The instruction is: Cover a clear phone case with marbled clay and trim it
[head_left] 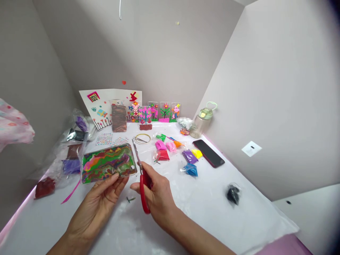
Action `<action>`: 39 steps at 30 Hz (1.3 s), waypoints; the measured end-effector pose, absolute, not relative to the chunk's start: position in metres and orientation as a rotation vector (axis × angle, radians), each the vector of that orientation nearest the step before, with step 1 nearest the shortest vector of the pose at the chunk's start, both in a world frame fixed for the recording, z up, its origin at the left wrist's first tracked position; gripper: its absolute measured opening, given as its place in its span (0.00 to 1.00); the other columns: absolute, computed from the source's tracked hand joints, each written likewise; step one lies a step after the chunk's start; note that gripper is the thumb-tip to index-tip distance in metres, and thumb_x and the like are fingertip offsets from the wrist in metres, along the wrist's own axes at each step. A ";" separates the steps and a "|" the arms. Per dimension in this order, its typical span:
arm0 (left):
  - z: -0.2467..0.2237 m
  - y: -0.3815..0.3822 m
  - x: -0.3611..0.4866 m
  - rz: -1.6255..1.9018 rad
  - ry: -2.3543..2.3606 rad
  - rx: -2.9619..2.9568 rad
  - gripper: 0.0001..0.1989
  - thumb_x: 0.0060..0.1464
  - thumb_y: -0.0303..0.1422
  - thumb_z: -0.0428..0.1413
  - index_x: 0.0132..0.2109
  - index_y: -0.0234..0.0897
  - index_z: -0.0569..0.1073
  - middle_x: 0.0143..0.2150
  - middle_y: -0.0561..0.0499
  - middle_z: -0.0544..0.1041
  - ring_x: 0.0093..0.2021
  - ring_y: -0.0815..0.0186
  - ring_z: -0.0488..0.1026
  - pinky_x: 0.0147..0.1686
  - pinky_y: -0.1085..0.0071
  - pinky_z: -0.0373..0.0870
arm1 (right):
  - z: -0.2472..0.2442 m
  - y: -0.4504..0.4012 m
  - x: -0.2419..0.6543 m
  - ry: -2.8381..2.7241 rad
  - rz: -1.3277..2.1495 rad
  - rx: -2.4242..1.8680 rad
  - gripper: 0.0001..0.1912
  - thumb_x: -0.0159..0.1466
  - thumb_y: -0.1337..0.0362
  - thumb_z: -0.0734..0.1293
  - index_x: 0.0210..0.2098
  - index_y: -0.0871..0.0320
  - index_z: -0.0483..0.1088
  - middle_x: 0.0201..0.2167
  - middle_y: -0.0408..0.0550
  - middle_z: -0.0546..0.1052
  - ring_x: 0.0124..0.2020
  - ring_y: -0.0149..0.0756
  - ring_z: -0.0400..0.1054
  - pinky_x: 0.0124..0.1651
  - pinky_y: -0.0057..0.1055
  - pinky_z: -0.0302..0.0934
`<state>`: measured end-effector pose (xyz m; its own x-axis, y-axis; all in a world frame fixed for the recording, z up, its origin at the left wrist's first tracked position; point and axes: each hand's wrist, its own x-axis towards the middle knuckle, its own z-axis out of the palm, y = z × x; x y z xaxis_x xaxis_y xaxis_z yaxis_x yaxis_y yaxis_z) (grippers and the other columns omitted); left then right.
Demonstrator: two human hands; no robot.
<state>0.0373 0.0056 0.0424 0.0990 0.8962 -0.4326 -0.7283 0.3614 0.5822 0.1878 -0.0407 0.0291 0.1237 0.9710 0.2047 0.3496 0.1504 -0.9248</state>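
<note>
My left hand [99, 198] grips the lower edge of a clear phone case [106, 161], with the thumb on its face. Swirled green, orange, brown and purple clay covers the case, and a small white spot shows near its right end. In my right hand [160, 198] is a pair of scissors [144, 194] with red handles. The blades point up and away, close beside the right edge of the case, and look nearly closed. Whether they touch the case I cannot tell. A small dark green scrap [130, 199] lies on the table below the case.
Bagged clay in bright colours, such as a blue packet [191, 169], lies mid-table near a phone [209, 153]. A bottle [203, 122] stands at the back right. Decorated panels [165, 112] lean along the wall. More clay bags [71, 166] lie left; a black one [233, 194] lies right.
</note>
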 end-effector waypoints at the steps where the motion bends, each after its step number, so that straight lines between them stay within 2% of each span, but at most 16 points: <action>1: 0.043 0.008 0.035 1.228 0.829 0.270 0.23 0.63 0.10 0.46 0.45 0.32 0.82 0.40 0.45 0.87 0.37 0.61 0.86 0.38 0.68 0.86 | 0.030 -0.040 0.191 -1.376 0.772 -1.390 0.19 0.63 0.57 0.73 0.53 0.53 0.73 0.26 0.36 0.67 0.27 0.29 0.58 0.34 0.26 0.56; 3: 0.046 0.015 0.027 1.262 0.807 0.336 0.23 0.64 0.11 0.46 0.47 0.34 0.82 0.39 0.48 0.87 0.36 0.63 0.86 0.38 0.69 0.86 | 0.039 -0.040 0.200 -1.285 0.873 -1.372 0.22 0.63 0.54 0.72 0.54 0.54 0.70 0.27 0.37 0.67 0.27 0.30 0.60 0.34 0.27 0.58; 6: 0.050 0.025 0.013 1.307 0.742 0.432 0.19 0.66 0.14 0.48 0.48 0.34 0.81 0.41 0.52 0.87 0.37 0.67 0.85 0.42 0.72 0.84 | 0.065 -0.048 0.218 -1.087 1.328 -1.116 0.23 0.70 0.45 0.63 0.54 0.54 0.66 0.28 0.39 0.68 0.25 0.31 0.64 0.30 0.29 0.61; 9: 0.048 0.032 0.002 1.313 0.701 0.504 0.14 0.68 0.19 0.52 0.48 0.33 0.81 0.43 0.54 0.86 0.41 0.70 0.84 0.49 0.75 0.81 | 0.080 -0.065 0.227 -0.879 1.713 -0.833 0.24 0.71 0.41 0.61 0.51 0.54 0.68 0.27 0.40 0.69 0.23 0.30 0.65 0.29 0.29 0.63; 13: 0.026 0.041 -0.001 1.288 0.728 0.554 0.12 0.65 0.18 0.53 0.44 0.32 0.81 0.43 0.52 0.86 0.41 0.69 0.84 0.46 0.73 0.83 | 0.048 -0.094 0.216 -0.554 2.113 -0.728 0.35 0.64 0.33 0.64 0.50 0.58 0.70 0.32 0.46 0.73 0.30 0.33 0.68 0.37 0.34 0.66; 16: 0.005 0.049 0.000 1.229 0.761 0.561 0.10 0.61 0.17 0.57 0.39 0.31 0.82 0.41 0.48 0.87 0.40 0.64 0.85 0.42 0.70 0.85 | 0.015 -0.113 0.208 -0.313 2.158 -0.692 0.42 0.59 0.27 0.63 0.48 0.61 0.71 0.29 0.44 0.71 0.27 0.31 0.66 0.35 0.32 0.64; 19: -0.009 0.052 0.001 1.149 0.761 0.614 0.03 0.58 0.23 0.63 0.39 0.30 0.83 0.42 0.44 0.87 0.43 0.61 0.84 0.46 0.69 0.84 | -0.001 -0.125 0.208 -0.328 2.132 -0.587 0.44 0.63 0.27 0.58 0.58 0.60 0.70 0.27 0.42 0.71 0.20 0.27 0.59 0.27 0.25 0.55; 21: -0.013 0.052 0.001 1.119 0.767 0.657 0.04 0.58 0.27 0.64 0.40 0.31 0.83 0.44 0.45 0.87 0.45 0.61 0.84 0.49 0.70 0.83 | -0.006 -0.130 0.211 -0.320 2.134 -0.613 0.42 0.61 0.28 0.61 0.55 0.57 0.72 0.25 0.41 0.70 0.19 0.26 0.55 0.25 0.24 0.51; 24: -0.017 0.051 0.001 1.067 0.786 0.735 0.09 0.60 0.31 0.62 0.46 0.34 0.82 0.50 0.44 0.85 0.52 0.60 0.82 0.54 0.70 0.80 | -0.012 -0.136 0.215 -0.299 2.105 -0.744 0.39 0.58 0.27 0.65 0.47 0.55 0.75 0.22 0.39 0.65 0.21 0.28 0.53 0.27 0.24 0.52; 27: -0.019 0.049 0.002 0.967 0.816 0.855 0.13 0.61 0.38 0.60 0.47 0.33 0.81 0.52 0.39 0.84 0.55 0.56 0.80 0.55 0.65 0.79 | -0.011 -0.140 0.217 -0.300 2.074 -0.779 0.38 0.59 0.28 0.65 0.48 0.54 0.75 0.23 0.38 0.63 0.19 0.26 0.48 0.28 0.26 0.54; 29: -0.019 0.048 0.002 0.879 0.851 0.972 0.16 0.62 0.42 0.59 0.46 0.34 0.80 0.49 0.39 0.84 0.49 0.56 0.82 0.51 0.62 0.80 | -0.001 -0.143 0.219 -0.318 2.099 -0.791 0.37 0.61 0.29 0.64 0.50 0.55 0.75 0.24 0.39 0.64 0.19 0.25 0.48 0.29 0.26 0.54; 31: -0.017 0.047 0.000 0.772 0.883 1.134 0.15 0.59 0.45 0.61 0.43 0.36 0.79 0.40 0.45 0.84 0.38 0.60 0.82 0.41 0.64 0.80 | 0.016 -0.145 0.223 -0.422 2.119 -0.835 0.39 0.63 0.30 0.61 0.52 0.58 0.74 0.24 0.40 0.64 0.21 0.26 0.53 0.30 0.25 0.52; 33: -0.013 0.045 -0.001 0.648 0.891 1.334 0.13 0.54 0.42 0.65 0.40 0.38 0.80 0.32 0.52 0.79 0.30 0.65 0.76 0.33 0.69 0.74 | 0.034 -0.146 0.232 -0.662 2.052 -1.006 0.41 0.66 0.30 0.57 0.58 0.58 0.71 0.25 0.42 0.66 0.24 0.29 0.58 0.33 0.27 0.54; 35: -0.010 0.040 -0.001 0.527 0.875 1.540 0.10 0.49 0.37 0.68 0.38 0.40 0.82 0.30 0.54 0.77 0.29 0.66 0.71 0.31 0.70 0.66 | 0.046 -0.143 0.243 -1.072 1.775 -1.396 0.34 0.69 0.37 0.58 0.61 0.55 0.68 0.31 0.46 0.71 0.29 0.34 0.64 0.37 0.31 0.60; 37: -0.009 0.034 0.001 0.435 0.851 1.719 0.10 0.45 0.32 0.68 0.39 0.42 0.83 0.34 0.54 0.77 0.34 0.64 0.71 0.35 0.69 0.64 | 0.048 -0.137 0.253 -1.550 1.285 -1.858 0.25 0.69 0.50 0.66 0.61 0.55 0.68 0.40 0.52 0.75 0.38 0.42 0.69 0.44 0.39 0.64; 39: -0.009 0.027 0.005 0.379 0.839 1.858 0.10 0.45 0.28 0.66 0.38 0.43 0.82 0.36 0.54 0.76 0.39 0.61 0.70 0.40 0.67 0.62 | 0.043 -0.130 0.260 -1.901 0.839 -2.150 0.26 0.66 0.63 0.68 0.63 0.56 0.67 0.50 0.57 0.75 0.49 0.51 0.71 0.49 0.45 0.66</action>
